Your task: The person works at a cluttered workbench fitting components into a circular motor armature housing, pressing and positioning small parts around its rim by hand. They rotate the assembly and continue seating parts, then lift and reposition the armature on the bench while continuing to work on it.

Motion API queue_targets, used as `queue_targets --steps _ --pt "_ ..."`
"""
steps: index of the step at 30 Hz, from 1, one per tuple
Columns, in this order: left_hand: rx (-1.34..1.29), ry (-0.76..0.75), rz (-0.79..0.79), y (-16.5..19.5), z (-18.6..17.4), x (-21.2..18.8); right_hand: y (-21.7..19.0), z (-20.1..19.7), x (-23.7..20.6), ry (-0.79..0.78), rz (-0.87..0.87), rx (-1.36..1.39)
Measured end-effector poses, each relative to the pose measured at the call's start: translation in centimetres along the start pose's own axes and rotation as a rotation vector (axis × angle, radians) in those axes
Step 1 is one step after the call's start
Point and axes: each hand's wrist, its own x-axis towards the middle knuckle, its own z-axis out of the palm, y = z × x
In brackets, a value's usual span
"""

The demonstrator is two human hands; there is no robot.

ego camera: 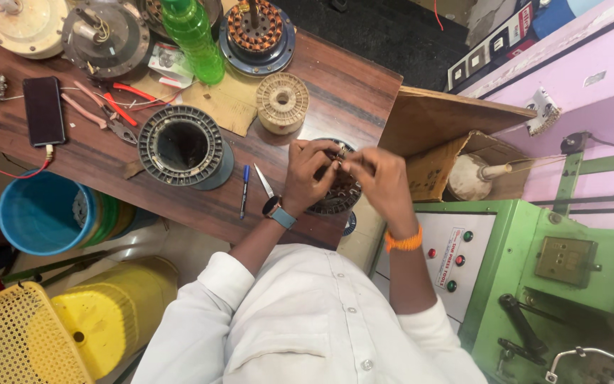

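A round dark motor stator [335, 195] with copper windings lies at the near edge of the wooden table [349, 85]. Both hands are bunched over its top. My left hand [308, 174], with a watch on its wrist, curls its fingers onto the stator's upper rim. My right hand [379, 179], an orange band on its wrist, pinches at the same spot, fingertips touching those of the left. What is pinched between the fingertips is too small to make out. Much of the stator is hidden under the hands.
On the table: an empty grey stator ring [181, 146], a cream round part [282, 103], a green bottle [195, 39], a wound stator [257, 32], a phone [42, 110], red pliers [119, 107], a pen [244, 190]. A blue bucket [40, 213] stands left, a green machine [534, 270] right.
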Motion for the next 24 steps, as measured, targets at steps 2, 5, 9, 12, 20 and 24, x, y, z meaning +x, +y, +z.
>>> queue_targets --steps 2,5,9,12,20,24 --pt "0.005 0.036 -0.062 1.1 0.2 -0.2 0.5 0.2 1.9 -0.003 0.068 0.015" --pt "0.015 0.118 -0.116 2.4 0.4 -0.1 1.1 0.9 3.7 -0.037 0.202 0.124" --pt "0.061 0.061 -0.158 2.6 0.2 0.0 2.9 2.0 4.7 -0.127 0.294 0.261" --pt "0.069 -0.073 -0.125 1.8 -0.1 0.0 5.0 2.5 4.8 -0.202 0.345 0.335" --pt "-0.348 -0.438 -0.155 -2.1 -0.2 2.3 7.4 -1.1 2.4 -0.212 0.304 0.398" --pt "-0.568 -0.536 -0.217 -2.7 0.4 3.4 5.3 -3.2 1.2 -0.170 0.307 0.249"
